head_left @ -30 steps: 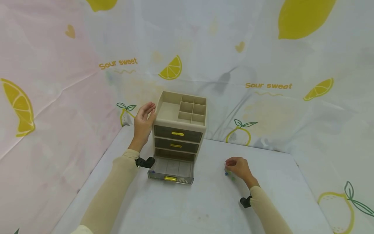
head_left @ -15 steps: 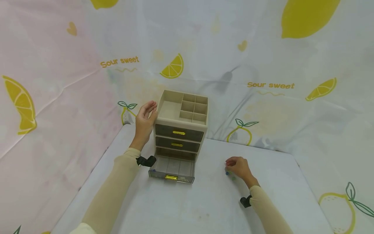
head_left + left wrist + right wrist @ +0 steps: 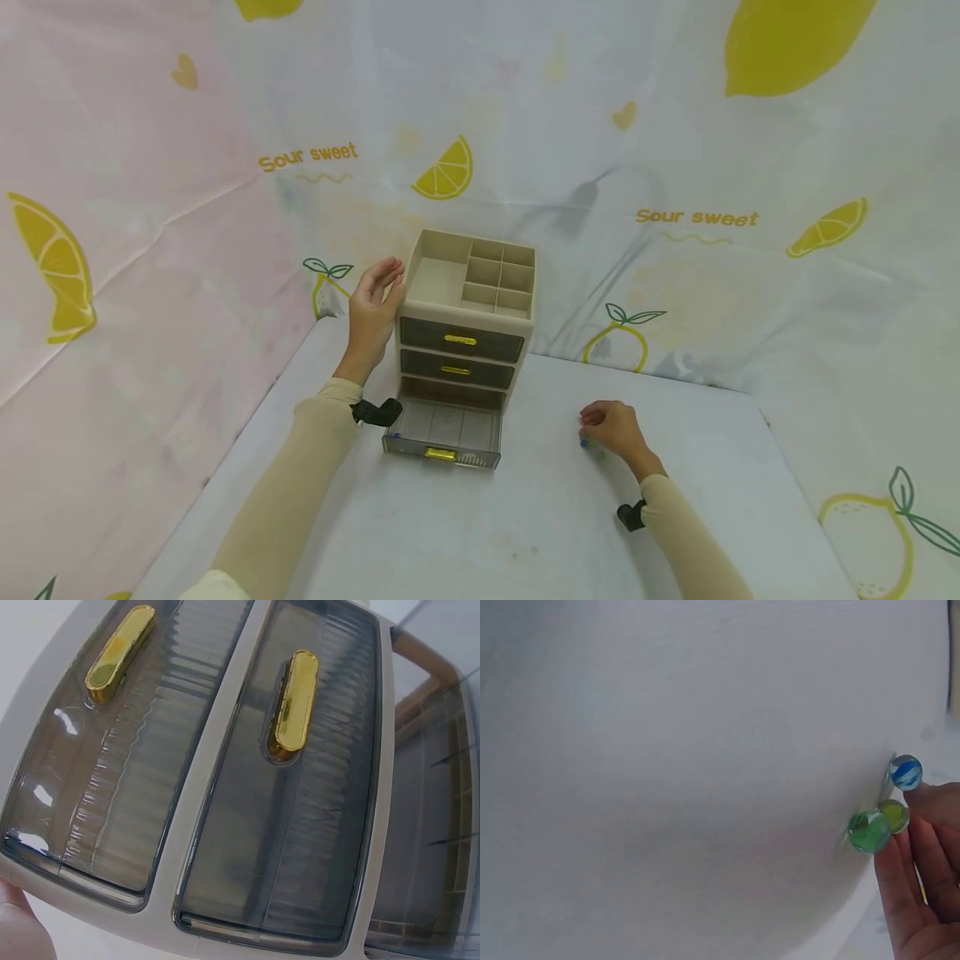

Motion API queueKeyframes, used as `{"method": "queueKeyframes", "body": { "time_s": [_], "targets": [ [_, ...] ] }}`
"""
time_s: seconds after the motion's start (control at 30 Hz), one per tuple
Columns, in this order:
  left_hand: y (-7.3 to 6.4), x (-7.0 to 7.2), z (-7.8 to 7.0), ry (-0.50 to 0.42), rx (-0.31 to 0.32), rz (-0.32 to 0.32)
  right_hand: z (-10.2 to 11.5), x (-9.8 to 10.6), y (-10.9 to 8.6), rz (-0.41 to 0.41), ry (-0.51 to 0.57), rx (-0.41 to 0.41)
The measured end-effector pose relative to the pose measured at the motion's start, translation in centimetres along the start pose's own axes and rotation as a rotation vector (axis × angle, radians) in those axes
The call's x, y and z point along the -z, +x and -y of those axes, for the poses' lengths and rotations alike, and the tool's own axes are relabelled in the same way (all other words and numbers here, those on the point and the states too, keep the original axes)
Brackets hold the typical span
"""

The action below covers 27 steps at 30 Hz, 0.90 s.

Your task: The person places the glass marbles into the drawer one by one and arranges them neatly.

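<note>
A beige desktop drawer organizer stands at the back of the table. Its bottom drawer is pulled out, with a small blue marble at its left. My left hand rests against the organizer's left upper side, fingers loosely bent; in the left wrist view a fingertip shows at the lower left. My right hand is low over the table at a blue-and-white marble, a yellow-green marble and a green marble. Whether its thumb and fingers pinch one is unclear.
Two upper drawers with gold handles are closed. The organizer's top has a large compartment and several small ones. A white cloth covers the table, and a lemon-print backdrop hangs behind it.
The view has shifted slightly. Both hands, the organizer and the open drawer keep their places relative to each other.
</note>
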<state>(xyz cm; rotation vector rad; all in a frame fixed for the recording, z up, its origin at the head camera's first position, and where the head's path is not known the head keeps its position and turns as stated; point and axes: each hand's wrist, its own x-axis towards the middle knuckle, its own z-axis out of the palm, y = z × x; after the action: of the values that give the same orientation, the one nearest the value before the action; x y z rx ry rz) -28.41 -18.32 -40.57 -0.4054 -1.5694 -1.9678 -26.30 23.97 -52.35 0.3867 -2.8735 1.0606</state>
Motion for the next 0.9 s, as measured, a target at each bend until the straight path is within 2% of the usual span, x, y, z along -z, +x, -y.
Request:
{"method": "queueKeyframes", "body": {
  "time_s": [0.5, 0.9],
  "targets": [
    [0.01, -0.04, 0.01, -0.012, 0.003, 0.0, -0.06, 0.17, -0.23, -0.007, -0.035, -0.054],
    [0.01, 0.04, 0.0, -0.007, 0.007, 0.007, -0.24, 0.16, -0.58, -0.019, -0.039, -0.057]
  ]
}}
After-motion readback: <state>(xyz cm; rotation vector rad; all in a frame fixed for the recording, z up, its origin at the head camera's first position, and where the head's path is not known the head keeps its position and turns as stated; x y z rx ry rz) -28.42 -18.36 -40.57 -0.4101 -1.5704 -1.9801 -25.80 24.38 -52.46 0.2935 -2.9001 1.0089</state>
